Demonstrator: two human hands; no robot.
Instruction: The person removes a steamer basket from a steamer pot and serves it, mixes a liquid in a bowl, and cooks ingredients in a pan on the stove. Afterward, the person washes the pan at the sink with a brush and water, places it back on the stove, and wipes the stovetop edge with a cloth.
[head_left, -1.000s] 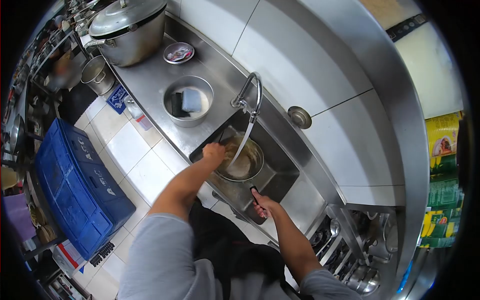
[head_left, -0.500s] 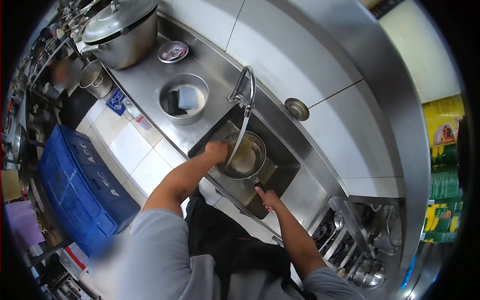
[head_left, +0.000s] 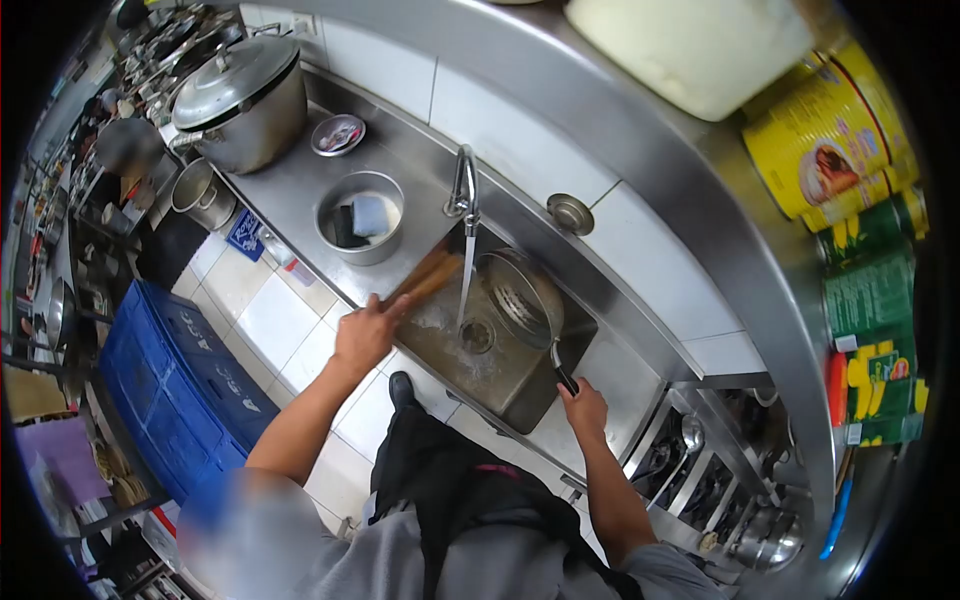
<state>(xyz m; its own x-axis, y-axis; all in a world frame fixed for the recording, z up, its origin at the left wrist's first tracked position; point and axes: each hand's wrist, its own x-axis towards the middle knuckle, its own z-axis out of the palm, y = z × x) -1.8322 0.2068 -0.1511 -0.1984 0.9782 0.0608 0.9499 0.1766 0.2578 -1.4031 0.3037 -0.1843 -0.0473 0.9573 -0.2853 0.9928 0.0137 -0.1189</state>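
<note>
My right hand (head_left: pixel 583 408) is closed around the dark handle of a metal pan (head_left: pixel 522 300). The pan is tilted on its side in the right part of the sink (head_left: pixel 540 405). My left hand (head_left: pixel 365 335), at the sink's front left edge, grips a long brown wooden-looking utensil (head_left: pixel 432 278) that is smeared by motion; its exact kind does not show. Water runs from the curved faucet (head_left: pixel 465 185) between the utensil and the pan, falling near the drain (head_left: pixel 476 336).
Left of the sink, the steel counter (head_left: pixel 290 205) holds a metal pot with sponges (head_left: pixel 370 216), a small dish (head_left: pixel 338 134) and a large lidded pot (head_left: pixel 240 105). A blue bin (head_left: pixel 165 390) stands on the floor. Cans (head_left: pixel 815 150) line the shelf at right.
The pan has gone from lying under the water stream to tilted, right of it. My left hand has moved away from the pan, left, and the brown utensil now shows in it.
</note>
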